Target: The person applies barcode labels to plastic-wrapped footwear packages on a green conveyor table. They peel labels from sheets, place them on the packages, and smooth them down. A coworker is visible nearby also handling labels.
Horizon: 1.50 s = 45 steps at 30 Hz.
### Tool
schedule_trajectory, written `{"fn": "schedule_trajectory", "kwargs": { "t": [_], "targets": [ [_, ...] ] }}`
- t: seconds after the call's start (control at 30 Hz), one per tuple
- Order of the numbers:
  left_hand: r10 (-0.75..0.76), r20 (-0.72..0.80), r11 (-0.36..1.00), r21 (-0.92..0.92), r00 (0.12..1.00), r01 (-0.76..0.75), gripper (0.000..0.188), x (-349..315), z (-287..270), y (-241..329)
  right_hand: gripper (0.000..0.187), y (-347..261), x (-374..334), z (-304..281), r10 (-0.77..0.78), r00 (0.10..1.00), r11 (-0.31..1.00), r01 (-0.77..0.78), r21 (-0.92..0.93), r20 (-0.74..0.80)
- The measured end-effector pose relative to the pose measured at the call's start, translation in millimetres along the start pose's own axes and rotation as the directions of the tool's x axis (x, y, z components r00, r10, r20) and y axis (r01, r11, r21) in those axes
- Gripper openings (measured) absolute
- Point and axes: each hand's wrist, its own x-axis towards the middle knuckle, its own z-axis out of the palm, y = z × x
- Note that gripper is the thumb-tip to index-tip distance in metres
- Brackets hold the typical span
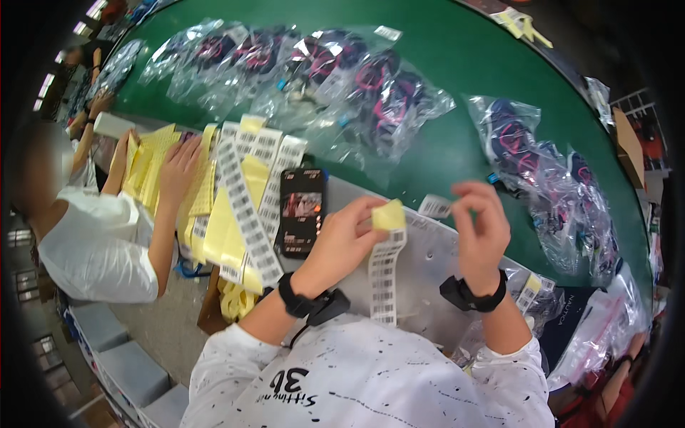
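My left hand (349, 232) is closed on a strip of barcode labels (384, 285), pinching it near its top. The strip hangs down in front of my shirt, and its yellow backing (389, 215) shows at the upper end. To the right, my right hand (484, 228) is raised over the table edge with its fingers bent and a little apart. A small white barcode label (434, 206) is close by its thumb tip; no grip on it can be made out. Left of my left hand lies a black phone (302, 212) with a lit screen.
Label sheets (246, 200) overlap left of the phone. Clear bags of dark and pink items (321, 60) lie across the green table (435, 43), with more bags (528, 153) at right. A co-worker's hand (178, 165) rests on yellow sheets at left. Dark packaging (574, 321) sits at lower right.
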Motion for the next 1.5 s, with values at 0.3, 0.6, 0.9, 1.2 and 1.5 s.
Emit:
{"fn": "schedule_trajectory", "kwargs": {
  "t": [0.3,0.6,0.9,1.2,1.5],
  "targets": [
    [-0.038,0.033,0.999,0.035,0.999,0.037,0.045,-1.2,3.6,-1.6,0.068,155.0,113.0,21.5,0.135,0.981,0.875,-0.054,-0.481,0.136],
    [-0.049,0.017,0.998,-0.031,0.999,0.05,0.047,-4.8,-1.2,-2.9,0.058,169.3,118.4,-7.9,0.107,0.994,0.944,-0.108,-0.311,-0.02],
    [-0.061,-0.001,0.995,-0.078,0.998,0.061,0.047,0.5,3.9,5.8,0.009,206.7,166.5,22.1,0.81,0.587,0.46,-0.631,0.625,-0.004],
    [-0.068,-0.015,0.992,-0.112,0.998,0.066,0.047,3.8,8.2,3.2,0.013,223.0,176.1,53.1,0.716,0.619,0.667,-0.742,0.058,-0.321],
    [-0.02,-0.035,0.997,-0.077,0.999,0.018,0.047,-4.5,11.4,14.2,0.039,164.9,204.7,14.5,0.67,0.741,0.442,-0.448,-0.777,-0.046]
  ]
}}
